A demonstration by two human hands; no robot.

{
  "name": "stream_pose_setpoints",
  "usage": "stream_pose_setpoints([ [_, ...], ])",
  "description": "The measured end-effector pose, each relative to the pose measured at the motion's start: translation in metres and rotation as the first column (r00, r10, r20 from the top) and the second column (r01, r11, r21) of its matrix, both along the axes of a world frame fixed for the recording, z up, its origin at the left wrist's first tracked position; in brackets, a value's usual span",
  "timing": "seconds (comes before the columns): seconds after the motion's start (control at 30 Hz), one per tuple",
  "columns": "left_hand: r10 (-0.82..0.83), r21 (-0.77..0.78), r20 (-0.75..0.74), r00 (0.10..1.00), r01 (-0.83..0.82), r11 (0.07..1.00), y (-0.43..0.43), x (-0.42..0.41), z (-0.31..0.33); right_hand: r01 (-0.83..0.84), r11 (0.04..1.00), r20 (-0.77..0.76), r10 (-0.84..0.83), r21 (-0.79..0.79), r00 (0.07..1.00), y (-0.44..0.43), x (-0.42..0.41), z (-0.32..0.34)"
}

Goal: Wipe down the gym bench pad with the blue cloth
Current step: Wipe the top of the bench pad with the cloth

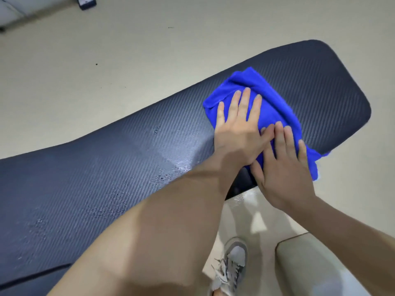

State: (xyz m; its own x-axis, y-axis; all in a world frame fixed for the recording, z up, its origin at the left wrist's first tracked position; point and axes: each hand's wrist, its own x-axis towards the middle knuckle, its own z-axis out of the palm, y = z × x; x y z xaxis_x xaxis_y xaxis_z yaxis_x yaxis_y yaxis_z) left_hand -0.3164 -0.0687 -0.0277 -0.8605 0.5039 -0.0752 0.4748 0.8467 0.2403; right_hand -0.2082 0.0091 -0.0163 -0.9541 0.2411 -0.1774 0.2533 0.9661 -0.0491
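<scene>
A long dark textured gym bench pad (106, 159) runs from the lower left to the upper right. A folded blue cloth (271, 103) lies near its right end, hanging slightly over the near edge. My left hand (237, 124) presses flat on the cloth with fingers spread. Beside it, my right hand (282, 165) also lies flat on the cloth, its fingertips touching the left hand. Wet droplets and streaks (166, 174) show on the pad to the left of the cloth.
Pale floor (128, 50) surrounds the bench. My grey sneaker (232, 265) stands on the floor below the pad's near edge. A pale rounded object (316, 263) sits at the lower right. A dark object (86, 2) lies at the top left.
</scene>
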Motion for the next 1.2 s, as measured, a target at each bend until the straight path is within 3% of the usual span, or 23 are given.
stream_pose_setpoints([
  [0.17,-0.018,-0.073,-0.009,1.0,0.017,0.997,-0.093,-0.02,0.002,-0.009,0.999,-0.021,0.008,-0.05,1.0,-0.09,-0.023,0.001],
  [0.37,0.035,-0.176,-0.006,0.999,-0.035,0.984,-0.18,-0.061,0.009,-0.346,0.935,-0.032,0.344,-0.075,0.938,-0.132,-0.074,0.0],
  [0.5,0.111,-0.19,0.074,0.991,-0.095,0.977,-0.174,-0.105,0.007,-0.391,0.911,-0.075,0.385,-0.133,0.92,-0.123,-0.122,-0.005],
  [0.57,0.215,-0.2,0.216,0.952,-0.172,0.965,-0.168,-0.126,0.01,-0.382,0.914,-0.102,0.37,-0.136,0.923,-0.121,-0.142,-0.008],
  [0.63,0.291,-0.214,0.26,0.921,-0.239,0.947,-0.161,-0.135,0.014,-0.339,0.934,-0.128,0.325,-0.11,0.937,-0.126,-0.145,-0.01],
  [0.73,0.219,-0.194,0.048,0.975,-0.206,0.959,-0.154,-0.095,0.009,-0.231,0.966,-0.133,0.216,-0.113,0.967,-0.132,-0.105,-0.01],
  [0.8,0.127,-0.165,-0.023,0.992,-0.129,0.978,-0.152,-0.043,0.008,-0.185,0.971,-0.059,0.178,-0.152,0.982,-0.138,-0.051,-0.004],
  [1.0,-0.003,-0.231,0.165,0.986,0.042,0.972,-0.143,0.085,0.021,-0.157,0.96,0.038,0.17,-0.232,0.985,-0.12,0.081,0.013],
  [1.2,0.066,-0.143,0.086,0.994,-0.053,0.988,-0.124,0.039,0.016,-0.075,0.977,0.016,0.08,-0.199,0.997,-0.118,0.035,0.018],
])
